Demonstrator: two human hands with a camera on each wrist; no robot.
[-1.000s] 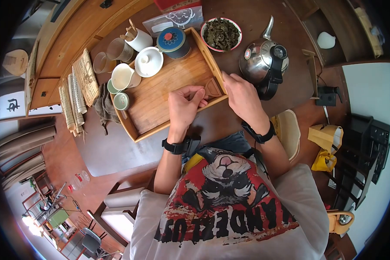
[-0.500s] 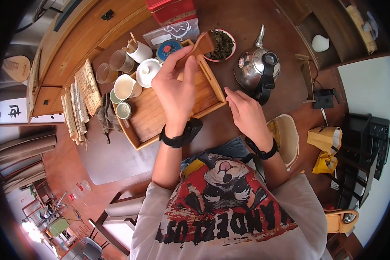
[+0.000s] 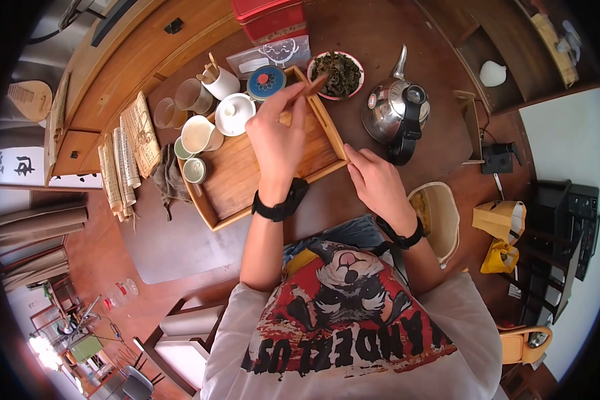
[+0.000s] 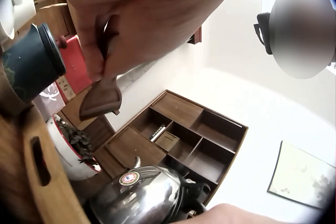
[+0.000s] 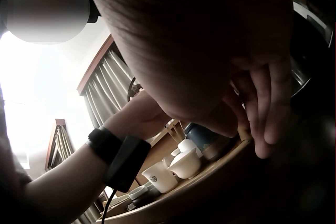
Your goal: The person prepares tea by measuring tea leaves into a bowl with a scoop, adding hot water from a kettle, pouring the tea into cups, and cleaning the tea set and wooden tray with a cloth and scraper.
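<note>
In my left hand I grip a small brown wooden scoop, raised over the tray, its flared end pointing away from me. In the head view the scoop overlaps the near edge of a red-rimmed white bowl of dark leafy tea. My right hand is at the near right corner of the wooden tray, its thumb and fingers on either side of the rim. On the tray stand a blue lidded jar, a white lidded bowl, a pitcher and small cups.
A steel kettle with a black handle stands right of the tray. Behind it are a red box and a clear pouch. Rolled bamboo mats and a dark cloth lie left. A bin stands beside me.
My left hand has lifted the scoop from the tray's right corner and moved it up toward the leaf bowl. My right hand drew slightly off the tray corner, then came back to it.
</note>
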